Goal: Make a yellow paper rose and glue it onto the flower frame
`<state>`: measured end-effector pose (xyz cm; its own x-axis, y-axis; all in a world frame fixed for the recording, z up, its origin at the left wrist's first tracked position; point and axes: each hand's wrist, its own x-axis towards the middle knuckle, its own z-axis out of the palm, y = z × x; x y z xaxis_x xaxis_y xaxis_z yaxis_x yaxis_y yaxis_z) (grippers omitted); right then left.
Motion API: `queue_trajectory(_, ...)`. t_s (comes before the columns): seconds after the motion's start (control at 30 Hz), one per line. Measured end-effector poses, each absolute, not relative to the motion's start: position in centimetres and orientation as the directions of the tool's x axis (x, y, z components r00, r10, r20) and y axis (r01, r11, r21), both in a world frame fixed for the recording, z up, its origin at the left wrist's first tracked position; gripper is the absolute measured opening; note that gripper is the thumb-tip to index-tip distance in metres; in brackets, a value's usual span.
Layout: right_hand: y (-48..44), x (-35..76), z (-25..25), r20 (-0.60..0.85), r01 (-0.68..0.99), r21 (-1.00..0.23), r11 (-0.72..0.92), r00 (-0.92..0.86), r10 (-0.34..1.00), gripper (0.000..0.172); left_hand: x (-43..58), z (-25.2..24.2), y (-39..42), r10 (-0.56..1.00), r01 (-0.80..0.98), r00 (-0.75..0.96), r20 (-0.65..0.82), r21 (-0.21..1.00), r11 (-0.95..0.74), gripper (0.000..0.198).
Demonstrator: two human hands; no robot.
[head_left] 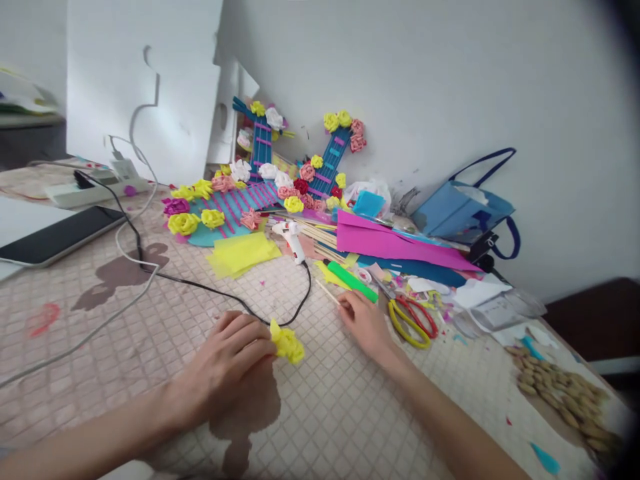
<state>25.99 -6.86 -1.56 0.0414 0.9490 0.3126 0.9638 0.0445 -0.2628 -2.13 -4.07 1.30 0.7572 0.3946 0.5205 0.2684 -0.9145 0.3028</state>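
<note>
A crumpled yellow paper flower [287,342] is pinched in the fingers of my left hand [233,357], low over the tiled-pattern table. My right hand [369,327] closes its fingertips on the near end of a thin wooden stick [327,292], which points away to the left. Just beyond that hand lies a bright green tube [351,281]. To its right are scissors with yellow and red handles [411,321]. A white hot glue gun [290,240] rests beyond both hands, its black cord curving round toward my left hand.
Yellow paper sheets [243,253] lie left of the glue gun. Behind stand blue stick panels decorated with paper flowers [263,143]. Magenta paper [400,243], a blue bag [463,210] and peanuts [560,393] occupy the right. A phone [63,235], power strip [95,187] and cables are left.
</note>
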Motion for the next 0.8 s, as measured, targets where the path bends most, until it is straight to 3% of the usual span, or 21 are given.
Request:
queue_trajectory(0.1, -4.2, 25.6, -1.8, 0.323, 0.972, -0.235, 0.018, 0.06, 0.945, 0.007, -2.5, 2.0, -2.3, 0.382, 0.284, 0.73, 0.567, 0.256, -0.924, 0.006)
queue_trajectory(0.23, -2.5, 25.3, -1.9, 0.346, 0.977, -0.213, 0.014, 0.062, 0.936, 0.006, -2.2, 2.6, 1.6, 0.315, 0.352, 0.714, 0.625, 0.067, -0.934, 0.006)
queue_trajectory(0.4, -1.6, 24.7, -1.3, 0.399, 0.968, -0.245, 0.058, 0.046, 0.916, 0.011, -2.1, 1.4, 6.1, 0.209, 0.318, 0.786, 0.582, -0.091, -0.944, 0.011)
queue_trajectory(0.63, 5.0, 23.0, -0.4, 0.504, 0.909, -0.35, 0.226, -0.021, 0.863, 0.023, -3.0, -0.4, 7.1, 0.146, 0.21, 0.851, 0.505, -0.072, -0.975, 0.011)
queue_trajectory(0.7, 7.5, 22.1, -0.4, 0.465, 0.9, -0.38, 0.213, -0.013, 0.885, 0.031, -3.1, -0.6, 7.0, 0.152, 0.202, 0.85, 0.505, -0.045, -0.978, 0.01)
queue_trajectory(0.8, 10.2, 20.9, -0.4, 0.356, 0.902, -0.408, 0.14, 0.016, 0.934, 0.028, -3.2, -0.9, 7.1, 0.156, 0.184, 0.851, 0.501, -0.005, -0.983, 0.011)
